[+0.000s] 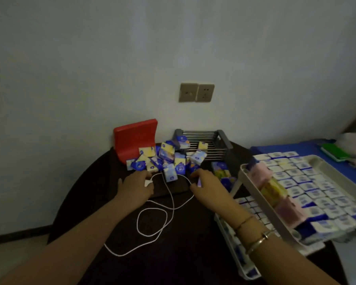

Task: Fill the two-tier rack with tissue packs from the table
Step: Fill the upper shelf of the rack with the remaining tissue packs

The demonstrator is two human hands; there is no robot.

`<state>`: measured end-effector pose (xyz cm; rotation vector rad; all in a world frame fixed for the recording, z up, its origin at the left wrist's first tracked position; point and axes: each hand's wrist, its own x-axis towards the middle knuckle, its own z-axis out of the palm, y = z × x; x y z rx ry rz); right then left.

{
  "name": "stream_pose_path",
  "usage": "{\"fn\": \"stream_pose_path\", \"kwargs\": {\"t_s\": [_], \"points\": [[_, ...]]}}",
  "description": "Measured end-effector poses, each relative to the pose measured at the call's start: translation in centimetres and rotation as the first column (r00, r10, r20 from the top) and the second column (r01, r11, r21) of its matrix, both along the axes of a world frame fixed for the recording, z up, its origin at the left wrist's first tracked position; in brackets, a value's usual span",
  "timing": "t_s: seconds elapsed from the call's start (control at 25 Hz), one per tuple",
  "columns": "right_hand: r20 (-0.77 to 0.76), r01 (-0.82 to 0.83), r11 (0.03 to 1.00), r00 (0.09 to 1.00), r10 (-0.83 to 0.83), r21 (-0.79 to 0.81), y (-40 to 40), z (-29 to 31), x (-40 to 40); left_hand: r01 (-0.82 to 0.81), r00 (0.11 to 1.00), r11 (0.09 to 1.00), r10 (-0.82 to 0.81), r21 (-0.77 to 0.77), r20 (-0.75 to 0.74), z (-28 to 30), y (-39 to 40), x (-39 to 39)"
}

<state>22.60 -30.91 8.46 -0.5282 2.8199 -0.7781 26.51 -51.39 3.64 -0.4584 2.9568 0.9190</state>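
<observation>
A heap of small blue, yellow and white tissue packs lies on the dark round table near the wall. My left hand reaches to the heap's left edge, fingers curled, touching a blue pack; whether it grips the pack is unclear. My right hand is at the heap's right side, fingers curled round a small pack. The white two-tier rack stands at the right. Its upper tier is packed with rows of white packs, and the lower tier also holds packs.
A red plastic stand and a dark wire basket holding a few packs sit by the wall. A white cable loops across the table between my arms. A blue-covered surface lies at the far right. Wall sockets are above.
</observation>
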Motion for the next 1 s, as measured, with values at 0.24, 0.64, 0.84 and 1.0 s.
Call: {"fn": "stream_pose_path", "kwargs": {"t_s": [0.24, 0.64, 0.84, 1.0], "points": [[-0.003, 0.229, 0.973, 0.973, -0.229, 0.018, -1.9, -8.3, -9.0, 0.058, 0.998, 0.998, -0.058, 0.017, -0.013, -4.5, -1.6, -5.6], [-0.181, 0.349, 0.933, 0.926, -0.330, 0.086, -2.5, -16.4, -19.5, 0.107, 0.994, 0.994, -0.107, -0.013, -0.003, -11.7, 0.5, -17.2], [-0.197, 0.325, 0.942, 0.932, -0.304, 0.084, -2.4, -17.7, -21.2, 0.066, 0.996, 0.998, -0.065, -0.014, 0.066, -14.1, 1.4, -19.4], [-0.232, 0.319, 0.946, 0.918, -0.322, -0.052, -2.1, -17.2, -21.3, 0.074, 0.996, 0.997, -0.075, 0.016, 0.043, -14.3, 2.1, -19.4]]}}
